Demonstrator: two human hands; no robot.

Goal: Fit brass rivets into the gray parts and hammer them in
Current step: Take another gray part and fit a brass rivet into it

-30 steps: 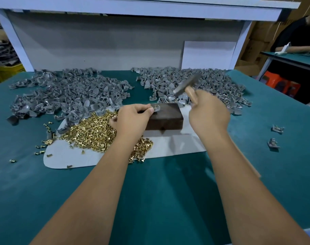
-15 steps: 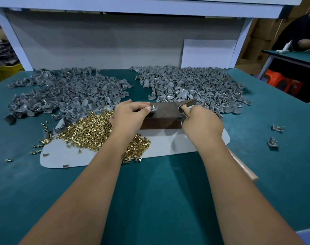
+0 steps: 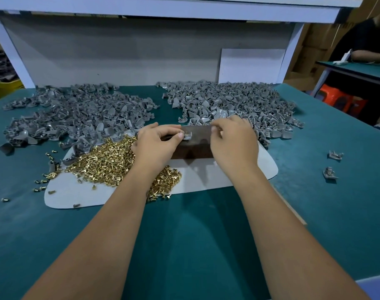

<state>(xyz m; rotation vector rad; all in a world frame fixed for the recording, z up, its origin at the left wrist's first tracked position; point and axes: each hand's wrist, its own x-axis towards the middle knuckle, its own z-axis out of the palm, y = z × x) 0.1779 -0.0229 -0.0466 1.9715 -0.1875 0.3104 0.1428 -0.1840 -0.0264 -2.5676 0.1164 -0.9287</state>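
The left hand (image 3: 156,146) pinches a little gray part (image 3: 187,135) on the dark block (image 3: 193,146), the right hand (image 3: 232,144) has curled fingers holding I can't tell what, and the part looks light, hard and best held by its edges.

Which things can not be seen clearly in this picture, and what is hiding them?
- Hammer: in the head view only a wooden handle shows beside the right forearm; the head is not visible.
- Right hand: whatever its fingertips pinch is too small to tell.
- Gray part on the dark block: the left hand covers part of it; how deep the rivet sits is unclear.
- Brass rivets: the left forearm hides some.
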